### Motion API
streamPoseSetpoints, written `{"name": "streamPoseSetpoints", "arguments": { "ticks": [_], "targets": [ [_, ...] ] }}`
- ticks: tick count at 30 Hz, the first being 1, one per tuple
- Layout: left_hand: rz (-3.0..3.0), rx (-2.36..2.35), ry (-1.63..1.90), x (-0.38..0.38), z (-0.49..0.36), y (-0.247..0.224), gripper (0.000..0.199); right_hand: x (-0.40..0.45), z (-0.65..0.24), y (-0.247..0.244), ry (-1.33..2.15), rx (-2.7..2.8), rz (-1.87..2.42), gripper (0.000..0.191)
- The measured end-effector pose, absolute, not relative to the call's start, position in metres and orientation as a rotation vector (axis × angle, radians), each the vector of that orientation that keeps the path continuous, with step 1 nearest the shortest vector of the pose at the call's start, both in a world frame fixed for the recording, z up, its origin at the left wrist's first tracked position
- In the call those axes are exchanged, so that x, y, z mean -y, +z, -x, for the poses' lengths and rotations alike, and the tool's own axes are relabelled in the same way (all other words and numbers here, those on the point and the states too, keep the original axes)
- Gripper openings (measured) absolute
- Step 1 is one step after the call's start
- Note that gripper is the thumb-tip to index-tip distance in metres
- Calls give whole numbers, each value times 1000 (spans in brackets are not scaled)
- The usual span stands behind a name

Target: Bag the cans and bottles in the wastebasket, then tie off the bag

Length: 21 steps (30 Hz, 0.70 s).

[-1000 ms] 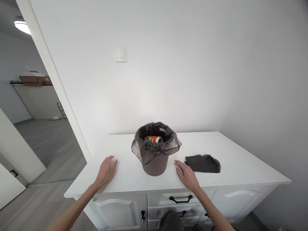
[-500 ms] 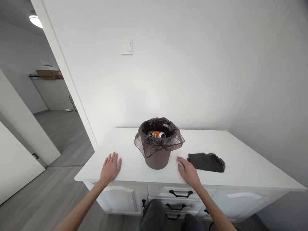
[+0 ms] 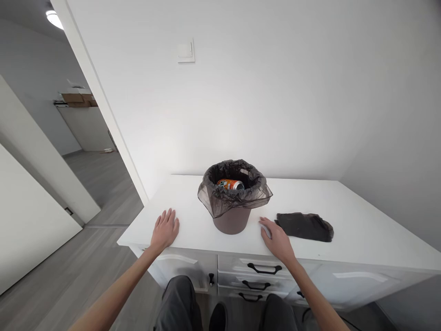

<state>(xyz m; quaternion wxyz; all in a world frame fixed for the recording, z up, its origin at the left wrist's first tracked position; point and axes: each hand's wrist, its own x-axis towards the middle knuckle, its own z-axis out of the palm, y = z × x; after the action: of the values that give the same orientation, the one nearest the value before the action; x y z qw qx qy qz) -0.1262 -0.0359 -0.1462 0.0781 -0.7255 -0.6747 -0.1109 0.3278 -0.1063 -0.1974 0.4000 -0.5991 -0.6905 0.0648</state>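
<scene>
A small brown trash bin (image 3: pixel 231 223) stands upright on the white cabinet top, between my hands. Its dark translucent bag (image 3: pixel 220 204) is folded over the rim. Inside lies an orange drink can (image 3: pixel 230 185) on its side, its silver end facing right. My left hand (image 3: pixel 166 228) rests flat on the cabinet top, left of the bin, fingers extended and holding nothing. To the bin's right, my right hand (image 3: pixel 276 236) lies on the surface with fingers loosely apart, empty. Just beyond it is a folded dark trash bag (image 3: pixel 305 226).
The white cabinet (image 3: pixel 358 230) backs onto a wall with a light switch (image 3: pixel 186 50). Black handles (image 3: pixel 264 268) mark its drawers below. At left, a doorway opens onto a room with cardboard boxes (image 3: pixel 78 99). A shoe (image 3: pixel 218 317) and my knees are near the cabinet front.
The view has shifted, so the bin and cabinet appear slightly higher and further right. My legs have moved apart, and a shoe now shows. Both hands stay resting on the cabinet top.
</scene>
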Motion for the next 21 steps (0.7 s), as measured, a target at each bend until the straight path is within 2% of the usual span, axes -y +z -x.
{"name": "streamPoseSetpoints", "arguments": {
  "ticks": [15,21],
  "targets": [
    [2250,1998,-412,40,125,-146,63,112,-319,-184,271,1655,1574,41],
    [2570,2160,-863,39,127,-115,62,107,-328,-148,702,1428,1528,40]
  ]
}}
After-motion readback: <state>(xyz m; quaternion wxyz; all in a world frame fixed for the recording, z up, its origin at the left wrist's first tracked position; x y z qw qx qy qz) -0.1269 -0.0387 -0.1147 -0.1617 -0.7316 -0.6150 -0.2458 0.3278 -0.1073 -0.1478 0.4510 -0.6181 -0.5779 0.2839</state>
